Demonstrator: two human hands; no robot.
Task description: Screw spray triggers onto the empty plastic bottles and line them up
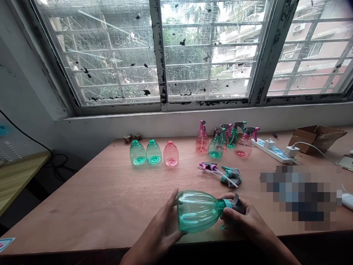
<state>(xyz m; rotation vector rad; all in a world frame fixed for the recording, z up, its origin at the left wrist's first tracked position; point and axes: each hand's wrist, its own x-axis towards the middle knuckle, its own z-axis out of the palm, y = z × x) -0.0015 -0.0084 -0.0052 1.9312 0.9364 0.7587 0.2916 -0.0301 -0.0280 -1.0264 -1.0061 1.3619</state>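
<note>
At the near edge of the table (110,206), you're cradling the green bottle (197,211) sideways, left hand (161,230) cupping its base, right hand (245,221) closing round the trigger cap (237,203), and it's looking light, thin-walled and slick, so base and neck seem the surest holds.

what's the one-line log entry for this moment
left hand: holds green bottle base, bottle lying sideways | right hand: holds spray head at its neck | table: three open bottles, capped bottles, loose spray heads
</note>
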